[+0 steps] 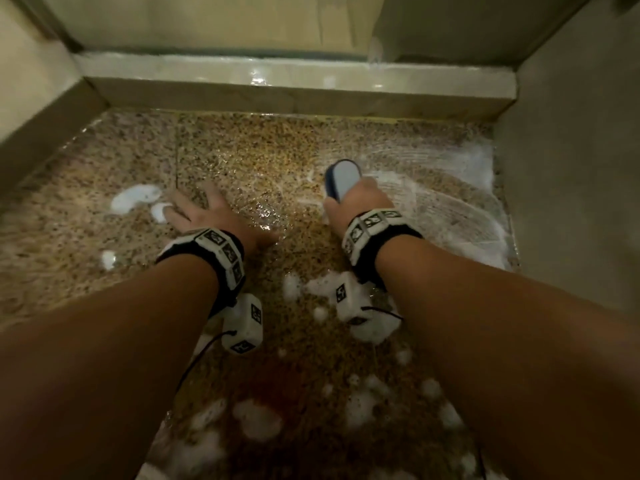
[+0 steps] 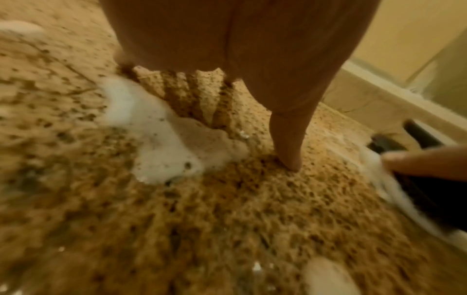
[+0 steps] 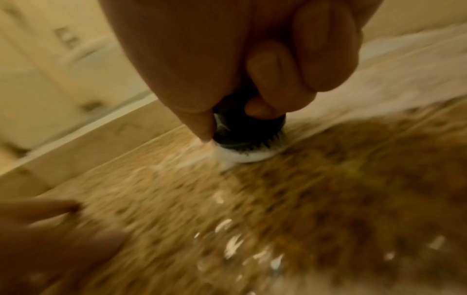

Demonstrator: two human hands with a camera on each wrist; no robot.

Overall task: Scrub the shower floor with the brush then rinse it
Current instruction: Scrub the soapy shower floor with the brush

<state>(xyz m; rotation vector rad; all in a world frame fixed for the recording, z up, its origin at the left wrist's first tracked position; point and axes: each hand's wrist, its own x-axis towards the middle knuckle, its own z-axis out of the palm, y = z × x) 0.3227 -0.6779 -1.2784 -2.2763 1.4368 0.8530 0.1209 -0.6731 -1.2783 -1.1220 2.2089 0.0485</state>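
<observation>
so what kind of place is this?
Most likely a tiled shower stall: wet speckled floor with foam patches, a raised curb at the far edge, walls close on both sides. The right hand scrubs with a brush.

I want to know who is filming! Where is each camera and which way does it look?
Head: on the person's head, looking down at the floor; both forearms, left hand, right hand on the brush.
Left wrist: under the left hand, looking along its spread fingers at foam.
Right wrist: under the right hand, looking at the brush.
All share the floor.
</observation>
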